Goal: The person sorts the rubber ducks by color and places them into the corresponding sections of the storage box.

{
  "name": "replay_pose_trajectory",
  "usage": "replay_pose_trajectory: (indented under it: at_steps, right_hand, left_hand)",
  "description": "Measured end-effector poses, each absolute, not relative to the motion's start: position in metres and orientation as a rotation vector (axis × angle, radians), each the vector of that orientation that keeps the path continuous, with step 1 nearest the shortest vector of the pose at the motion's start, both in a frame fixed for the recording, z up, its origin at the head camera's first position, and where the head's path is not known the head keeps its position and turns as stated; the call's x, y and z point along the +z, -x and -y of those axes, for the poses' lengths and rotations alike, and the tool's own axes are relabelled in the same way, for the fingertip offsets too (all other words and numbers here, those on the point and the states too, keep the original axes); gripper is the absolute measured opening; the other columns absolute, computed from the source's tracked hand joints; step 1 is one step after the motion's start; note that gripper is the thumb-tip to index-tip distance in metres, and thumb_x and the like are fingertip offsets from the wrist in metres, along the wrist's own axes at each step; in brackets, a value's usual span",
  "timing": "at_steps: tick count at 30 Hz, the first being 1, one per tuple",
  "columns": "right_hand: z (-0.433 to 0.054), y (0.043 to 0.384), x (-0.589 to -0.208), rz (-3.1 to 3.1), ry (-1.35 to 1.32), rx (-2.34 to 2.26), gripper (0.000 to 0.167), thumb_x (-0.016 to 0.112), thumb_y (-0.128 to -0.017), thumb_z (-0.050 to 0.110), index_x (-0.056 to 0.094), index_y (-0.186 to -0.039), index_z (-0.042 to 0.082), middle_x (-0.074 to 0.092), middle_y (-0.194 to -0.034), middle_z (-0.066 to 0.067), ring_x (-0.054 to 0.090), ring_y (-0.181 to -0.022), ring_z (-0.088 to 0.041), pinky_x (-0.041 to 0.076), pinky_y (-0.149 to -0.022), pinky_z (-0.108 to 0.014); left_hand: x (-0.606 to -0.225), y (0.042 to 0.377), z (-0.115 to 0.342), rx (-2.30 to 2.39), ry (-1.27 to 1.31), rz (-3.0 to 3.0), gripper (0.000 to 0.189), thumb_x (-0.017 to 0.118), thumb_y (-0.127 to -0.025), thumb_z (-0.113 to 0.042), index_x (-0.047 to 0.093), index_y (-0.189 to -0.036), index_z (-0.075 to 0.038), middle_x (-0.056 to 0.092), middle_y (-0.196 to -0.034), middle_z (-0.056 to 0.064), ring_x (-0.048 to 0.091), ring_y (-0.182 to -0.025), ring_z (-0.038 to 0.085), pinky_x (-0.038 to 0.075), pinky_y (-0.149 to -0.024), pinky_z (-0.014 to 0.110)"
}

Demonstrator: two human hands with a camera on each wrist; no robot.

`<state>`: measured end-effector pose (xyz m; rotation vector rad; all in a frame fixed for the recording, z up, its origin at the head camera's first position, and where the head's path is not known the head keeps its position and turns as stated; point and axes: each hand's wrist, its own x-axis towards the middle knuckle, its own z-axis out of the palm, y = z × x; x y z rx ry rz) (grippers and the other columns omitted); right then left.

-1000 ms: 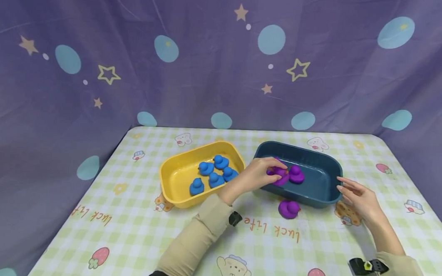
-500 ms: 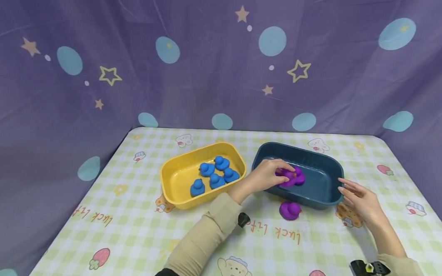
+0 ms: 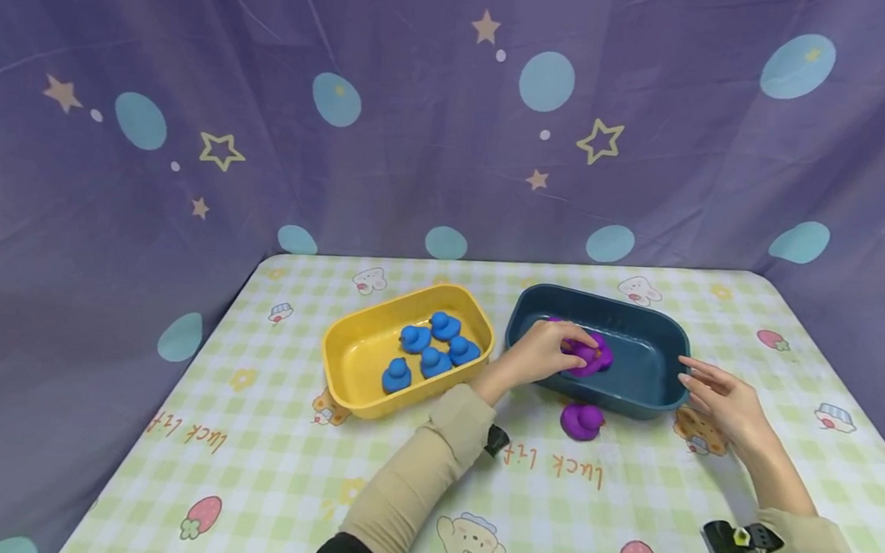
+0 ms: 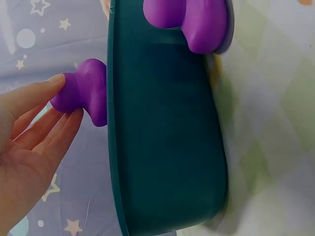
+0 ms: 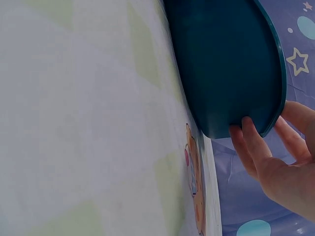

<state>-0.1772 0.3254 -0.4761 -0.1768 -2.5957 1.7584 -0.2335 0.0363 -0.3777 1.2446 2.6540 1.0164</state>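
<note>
My left hand (image 3: 538,353) pinches a purple toy duck (image 4: 94,92) between thumb and fingers, above the near side of the dark teal basin (image 3: 641,354). More purple shows past and behind that hand inside the basin, mostly hidden, so I cannot tell how many ducks lie there. Another purple duck (image 3: 582,422) sits on the tablecloth just in front of the basin. At the basin's right end, my right hand (image 3: 728,408) touches the wall with fairly straight fingertips (image 5: 247,123).
To the left stands a yellow basin (image 3: 351,364) holding several blue toy ducks (image 3: 435,362); my left forearm passes close by its near right corner. The checked tablecloth (image 3: 281,485) covers the table, and a purple curtain (image 3: 387,182) hangs behind its far edge.
My left hand has moved to the right over the teal basin, carrying the purple duck towards the others there. My right hand has stayed at the basin's right end.
</note>
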Motion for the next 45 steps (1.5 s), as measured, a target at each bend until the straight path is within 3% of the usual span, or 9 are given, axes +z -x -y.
replay_pose_trajectory:
  at_steps: [14,45]
  right_hand:
    - [-0.325,0.177,-0.474,2.593,0.205,1.777,0.059,0.052,-0.084,0.047,0.041,-0.134,0.018,0.027,-0.133,-0.03,0.044,-0.086,0.015,0.046,-0.071,-0.011]
    - [-0.326,0.178,-0.475,2.59,0.206,1.794,0.058,0.053,-0.083,0.047,0.04,-0.134,0.02,0.026,-0.134,-0.029,0.044,-0.086,0.015,0.045,-0.071,-0.01]
  left_hand:
    - [-0.383,0.241,-0.043,0.911,-1.147,-2.593,0.027,0.069,-0.076,-0.013,0.067,-0.103,-0.01,0.066,-0.1,-0.001,0.056,-0.086,0.001,0.039,-0.071,0.006]
    - [-0.394,0.262,-0.06,0.655,-1.14,-2.534,0.026,0.073,-0.072,-0.013,0.069,-0.098,-0.012,0.067,-0.096,-0.003,0.058,-0.086,0.001,0.038,-0.072,0.005]
